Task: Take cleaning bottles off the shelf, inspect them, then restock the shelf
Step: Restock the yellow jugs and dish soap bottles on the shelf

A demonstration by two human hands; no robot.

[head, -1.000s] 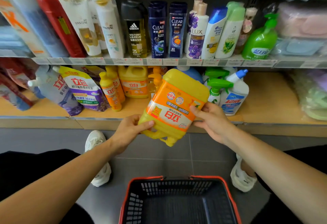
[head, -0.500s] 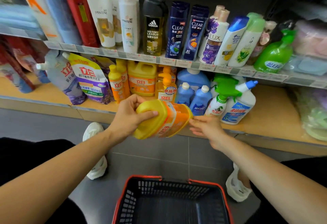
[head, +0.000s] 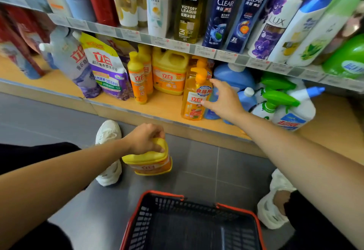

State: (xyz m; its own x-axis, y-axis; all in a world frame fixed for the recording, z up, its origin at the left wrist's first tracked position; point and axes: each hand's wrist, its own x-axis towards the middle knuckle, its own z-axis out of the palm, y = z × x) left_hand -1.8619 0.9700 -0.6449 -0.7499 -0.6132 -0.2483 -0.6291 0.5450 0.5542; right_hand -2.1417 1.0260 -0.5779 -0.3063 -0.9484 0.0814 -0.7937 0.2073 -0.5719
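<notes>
My left hand [head: 144,138] grips the handle of a yellow detergent jug [head: 150,161] with an orange label, which stands upright low over the grey floor in front of the shelf. My right hand [head: 223,99] reaches to the lower shelf [head: 163,105] with fingers spread beside an orange pump bottle [head: 195,96]; thumb and fingers lie at its right side, apart from or just touching it. A second yellow jug [head: 169,72] and slim orange bottles [head: 137,78] stand further left on that shelf.
Blue bottles [head: 234,76] and green-trigger spray bottles [head: 275,99] crowd the shelf right of my hand. Refill pouches [head: 104,66] lean at the left. Shampoo bottles [head: 222,11] fill the upper shelf. A red-rimmed black basket [head: 193,224] sits below, between white shoes [head: 108,151].
My left hand has lowered the yellow jug from chest height down towards the floor. My right hand let go of it and reached up to the orange pump bottle on the shelf.
</notes>
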